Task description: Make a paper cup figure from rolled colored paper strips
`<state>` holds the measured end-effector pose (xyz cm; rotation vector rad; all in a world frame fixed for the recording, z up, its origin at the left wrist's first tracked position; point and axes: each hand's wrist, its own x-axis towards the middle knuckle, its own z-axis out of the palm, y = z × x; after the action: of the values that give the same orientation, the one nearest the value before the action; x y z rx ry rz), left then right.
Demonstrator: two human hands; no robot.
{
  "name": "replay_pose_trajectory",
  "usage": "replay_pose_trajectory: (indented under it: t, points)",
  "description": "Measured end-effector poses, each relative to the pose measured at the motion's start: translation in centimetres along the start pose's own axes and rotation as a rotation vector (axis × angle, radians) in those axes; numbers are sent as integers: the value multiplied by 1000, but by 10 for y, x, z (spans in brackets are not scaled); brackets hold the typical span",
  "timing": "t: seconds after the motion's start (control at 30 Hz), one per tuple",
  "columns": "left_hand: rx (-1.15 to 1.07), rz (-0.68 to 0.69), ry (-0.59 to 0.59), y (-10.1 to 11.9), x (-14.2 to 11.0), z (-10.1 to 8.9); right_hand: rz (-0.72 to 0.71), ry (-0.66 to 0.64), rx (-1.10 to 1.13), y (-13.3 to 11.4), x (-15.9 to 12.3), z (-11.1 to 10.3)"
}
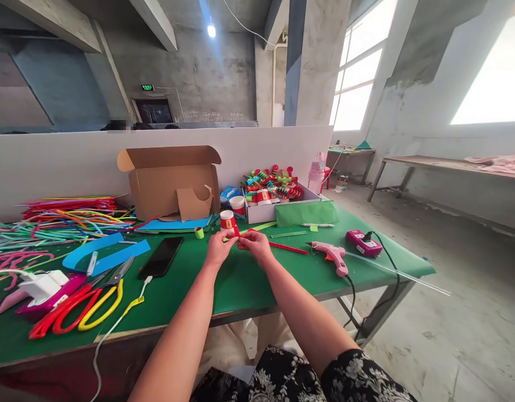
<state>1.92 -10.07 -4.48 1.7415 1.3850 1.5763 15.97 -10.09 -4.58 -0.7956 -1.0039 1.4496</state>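
Over the middle of the green table, my left hand [221,247] and my right hand [256,245] meet with fingertips pinched together. Between them is a small red strip [236,230], its ends partly covered by my fingers. Just behind my left hand stands a red and white paper cup [227,220], upside down. To the right of my right hand, a narrow red strip [289,247] lies on the table; whether it joins the held piece is hidden. A short green ring [199,233] sits left of the cup.
At right are a pink glue gun [333,254] and a magenta power strip [363,243]. A phone [161,257], scissors [110,287] and heaped pipe cleaners [73,218] lie left. Behind stand an open cardboard box [157,187] and a white box [261,214] of colourful crafts.
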Motion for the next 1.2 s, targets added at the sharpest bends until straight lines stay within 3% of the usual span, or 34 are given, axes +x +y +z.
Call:
replay_pose_trajectory:
  t: [0.33, 0.5, 0.67, 0.9, 1.2]
  points:
    - [93, 156, -61, 8, -2, -3, 50, 12, 80, 3, 1, -5]
    - [264, 300, -106, 3, -1, -4, 79, 16, 126, 2, 2, -6]
    - [304, 355, -94, 0, -2, -2, 98, 23, 133, -1, 2, -7]
    - [270, 325, -87, 4, -6, 0, 38, 12, 39, -2, 1, -8]
    - [54, 99, -27, 1, -1, -3, -178, 1, -256, -1, 2, -1]
